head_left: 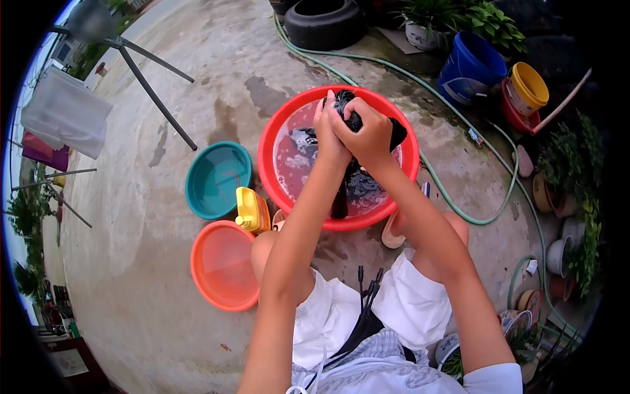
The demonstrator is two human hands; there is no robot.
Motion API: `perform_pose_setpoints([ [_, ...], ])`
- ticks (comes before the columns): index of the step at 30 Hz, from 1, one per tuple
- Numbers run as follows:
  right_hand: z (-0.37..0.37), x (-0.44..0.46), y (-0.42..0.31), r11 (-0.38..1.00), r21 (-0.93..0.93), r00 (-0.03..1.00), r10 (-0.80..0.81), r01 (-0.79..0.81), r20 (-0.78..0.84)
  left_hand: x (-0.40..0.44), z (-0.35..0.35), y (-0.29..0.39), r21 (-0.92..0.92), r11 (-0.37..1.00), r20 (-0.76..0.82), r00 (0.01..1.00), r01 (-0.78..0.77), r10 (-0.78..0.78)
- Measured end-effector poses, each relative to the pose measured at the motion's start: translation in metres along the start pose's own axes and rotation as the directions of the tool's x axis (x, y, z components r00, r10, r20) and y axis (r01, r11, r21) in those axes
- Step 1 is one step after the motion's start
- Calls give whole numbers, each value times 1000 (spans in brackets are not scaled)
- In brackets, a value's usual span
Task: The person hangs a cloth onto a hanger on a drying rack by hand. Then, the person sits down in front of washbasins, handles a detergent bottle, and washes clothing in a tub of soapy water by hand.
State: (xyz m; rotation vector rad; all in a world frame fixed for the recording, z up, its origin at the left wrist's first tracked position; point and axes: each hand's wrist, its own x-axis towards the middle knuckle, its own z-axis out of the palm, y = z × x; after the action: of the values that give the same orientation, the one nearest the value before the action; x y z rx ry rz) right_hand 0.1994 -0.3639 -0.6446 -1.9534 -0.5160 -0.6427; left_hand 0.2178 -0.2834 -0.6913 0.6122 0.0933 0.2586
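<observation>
A large red basin [268,148] of soapy water stands in front of me. Over its far part, my left hand [330,134] and my right hand [367,131] are close together, both closed on a wet black cloth [343,100] with suds on it. More of the dark fabric [363,187] hangs below my hands and lies in the water. Its exact kind of garment cannot be made out. Foam [298,161] floats at the left side of the basin.
Left of the basin stand a teal basin [193,187], an orange basin [200,289] and a yellow jug [248,209]. A green hose [453,121] curves along the right, near a blue bucket [466,69] and potted plants. A metal rack leg [157,98] rests on the concrete at left.
</observation>
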Motion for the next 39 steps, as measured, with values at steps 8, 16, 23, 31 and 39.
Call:
perform_pose_setpoints([
  [8, 7, 7, 21, 963, 167, 970, 227, -210, -89, -9, 20, -6, -95, 985, -177, 971, 144, -159],
  [16, 9, 25, 50, 792, 398, 881, 460, -463, 109, -23, 26, 5, 36, 978, -87, 976, 205, -201],
  [23, 7, -30, -15, 980, 161, 992, -120, 113, 31, 4, -8, 24, 210, 940, -238, 946, 270, -219],
  [31, 9, 10, 26, 865, 378, 928, 370, -331, -35, -36, 37, 17, 175, 974, -222, 970, 141, -101],
  [39, 13, -14, -17, 971, 238, 996, 27, -6, -83, -24, 4, 25, 86, 988, -129, 985, 130, -119],
])
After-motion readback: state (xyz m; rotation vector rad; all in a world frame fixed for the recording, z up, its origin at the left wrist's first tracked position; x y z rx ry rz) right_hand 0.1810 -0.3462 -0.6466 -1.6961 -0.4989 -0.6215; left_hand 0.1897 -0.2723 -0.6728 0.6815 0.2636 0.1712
